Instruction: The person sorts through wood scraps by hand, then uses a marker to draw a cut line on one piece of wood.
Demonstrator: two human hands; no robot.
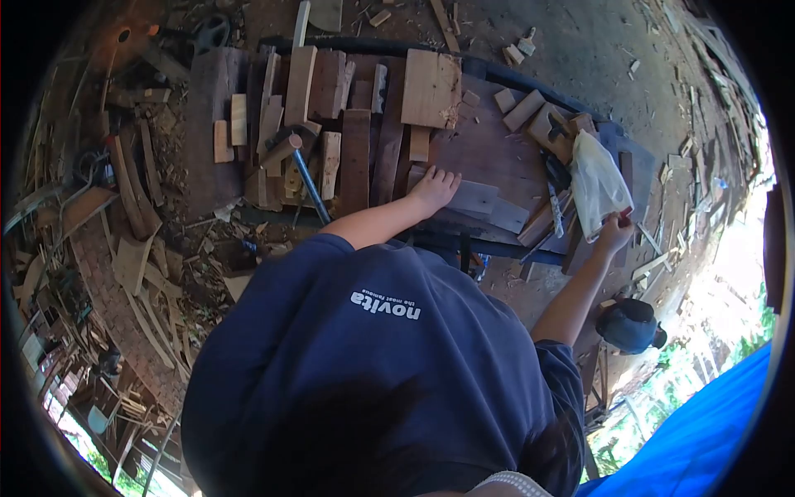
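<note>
My left hand (436, 190) lies with its fingers stretched out on the end of a grey-brown board (474, 197) on the workbench. My right hand (614, 231) is closed at the right end of the bench, with a small red object (625, 215) at its fingertips. Its kind is too small to tell. Right beside those fingers lies a white, half-clear plastic bag (598, 178). A hand saw (556, 203) with a dark handle rests left of the bag. Further left, a hammer (308, 176) with a blue handle lies over the wood pieces.
Planks and offcuts cover the left of the workbench (497, 149); a square board (431, 87) lies at its back. Several small blocks (524, 110) sit at the back right. Scrap wood (149, 273) litters the floor at left. A dark blue rounded object (629, 325) stands at lower right.
</note>
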